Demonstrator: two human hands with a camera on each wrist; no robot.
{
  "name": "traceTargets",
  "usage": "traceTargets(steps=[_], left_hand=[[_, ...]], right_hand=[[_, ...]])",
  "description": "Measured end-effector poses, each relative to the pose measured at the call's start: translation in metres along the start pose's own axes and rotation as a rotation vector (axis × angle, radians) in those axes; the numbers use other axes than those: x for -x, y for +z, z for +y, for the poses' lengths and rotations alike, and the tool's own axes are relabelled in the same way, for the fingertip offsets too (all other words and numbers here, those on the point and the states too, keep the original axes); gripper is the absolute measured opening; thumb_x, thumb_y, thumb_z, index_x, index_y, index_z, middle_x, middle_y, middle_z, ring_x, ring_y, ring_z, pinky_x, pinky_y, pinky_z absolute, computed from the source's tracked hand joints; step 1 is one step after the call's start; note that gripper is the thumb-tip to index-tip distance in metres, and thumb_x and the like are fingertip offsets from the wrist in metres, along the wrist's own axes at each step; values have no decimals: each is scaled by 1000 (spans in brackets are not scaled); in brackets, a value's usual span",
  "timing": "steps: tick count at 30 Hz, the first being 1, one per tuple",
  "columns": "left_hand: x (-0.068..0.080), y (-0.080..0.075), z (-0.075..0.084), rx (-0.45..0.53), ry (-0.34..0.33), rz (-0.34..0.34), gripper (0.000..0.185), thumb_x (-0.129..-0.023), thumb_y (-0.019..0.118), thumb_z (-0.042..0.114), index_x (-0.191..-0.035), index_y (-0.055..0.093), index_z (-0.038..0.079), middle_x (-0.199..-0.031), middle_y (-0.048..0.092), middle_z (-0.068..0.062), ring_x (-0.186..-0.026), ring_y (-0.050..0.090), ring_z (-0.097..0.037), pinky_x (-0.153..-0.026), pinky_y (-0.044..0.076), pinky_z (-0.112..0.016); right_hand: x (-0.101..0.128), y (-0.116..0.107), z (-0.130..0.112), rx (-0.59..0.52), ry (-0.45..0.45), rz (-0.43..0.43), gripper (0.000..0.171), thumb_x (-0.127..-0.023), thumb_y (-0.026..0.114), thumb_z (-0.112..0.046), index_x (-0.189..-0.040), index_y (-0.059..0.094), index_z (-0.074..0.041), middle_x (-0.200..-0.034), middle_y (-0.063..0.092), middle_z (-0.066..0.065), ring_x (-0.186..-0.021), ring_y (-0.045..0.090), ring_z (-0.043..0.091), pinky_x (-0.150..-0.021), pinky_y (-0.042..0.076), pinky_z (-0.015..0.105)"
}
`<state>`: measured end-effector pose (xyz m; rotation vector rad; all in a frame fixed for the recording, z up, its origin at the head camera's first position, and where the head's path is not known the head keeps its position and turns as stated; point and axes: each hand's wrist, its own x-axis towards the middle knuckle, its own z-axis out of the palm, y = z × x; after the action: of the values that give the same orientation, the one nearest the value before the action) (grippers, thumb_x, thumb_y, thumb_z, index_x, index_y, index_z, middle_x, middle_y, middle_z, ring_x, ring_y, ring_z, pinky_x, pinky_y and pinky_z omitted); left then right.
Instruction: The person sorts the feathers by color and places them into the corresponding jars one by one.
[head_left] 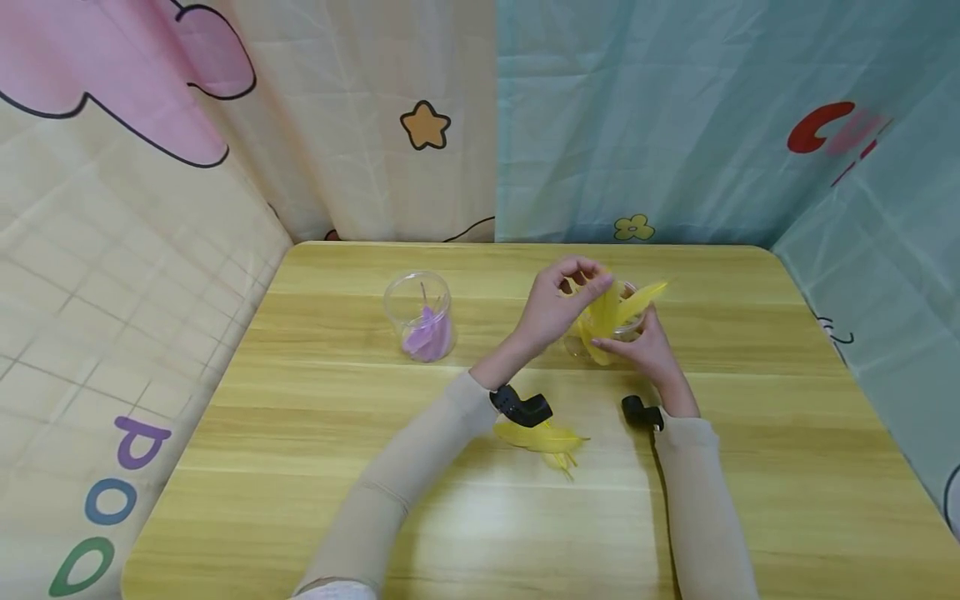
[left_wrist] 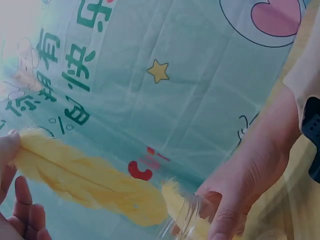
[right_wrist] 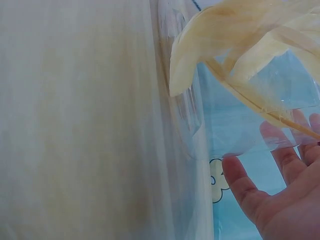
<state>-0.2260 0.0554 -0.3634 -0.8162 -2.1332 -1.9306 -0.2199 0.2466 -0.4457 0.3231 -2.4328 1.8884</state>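
Note:
My left hand (head_left: 546, 307) pinches a yellow feather (left_wrist: 90, 172) by one end, its other end reaching to the mouth of a clear plastic cup (right_wrist: 235, 132). Around that cup curl the fingers of my right hand (head_left: 651, 348), gripping its side. Several yellow feathers (right_wrist: 220, 35) stand inside the cup, and one sticks out to the right in the head view. In the right wrist view a feather's quill shows through the clear wall. How far the held feather dips into the cup is hard to see.
Left of the hands stands a second clear cup (head_left: 395, 315) holding purple feathers (head_left: 429, 335). Several loose yellow feathers (head_left: 542, 438) lie on the wooden table (head_left: 315, 467) beneath the left wrist. Printed curtains (head_left: 360, 92) hang behind the table and along its sides.

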Motion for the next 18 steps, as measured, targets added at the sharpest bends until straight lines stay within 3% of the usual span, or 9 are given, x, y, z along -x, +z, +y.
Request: traceTargets(steps=[3,7,14,18], left_hand=[[-11,4,-5,36,16,80,14,-91,65,13,-99,67,2,-95,60,-3,-85,48,-13,-72,35,-21],[-18,10,-20,-7,17,125,14,-90,67,16,-98,68,5,-103,56,0,-95,45,-14,-76,34,-27],[-13,16,-53,-152,18,71,18,-85,73,21,-98,73,10,-104,51,1,-107,37,-13,-87,33,-30],[-6,13,-63,-186,31,45,24,-84,75,23,-105,72,12,-106,51,2,-110,36,-12,-92,31,-28]], right_hand=[[0,0,0,-5,5,-4,94,-76,79,-3,-147,18,-3,-141,34,21,-126,33,35,-106,19,54],[1,1,0,1,12,1,94,-76,79,-3,-147,17,-3,-142,33,22,-127,32,36,-106,19,55],[1,0,2,15,27,-10,96,-77,79,-5,-148,15,-4,-146,27,23,-128,31,38,-103,23,56],[0,0,2,15,29,-13,95,-77,79,-5,-149,16,-6,-148,25,21,-129,30,39,-102,25,57]])
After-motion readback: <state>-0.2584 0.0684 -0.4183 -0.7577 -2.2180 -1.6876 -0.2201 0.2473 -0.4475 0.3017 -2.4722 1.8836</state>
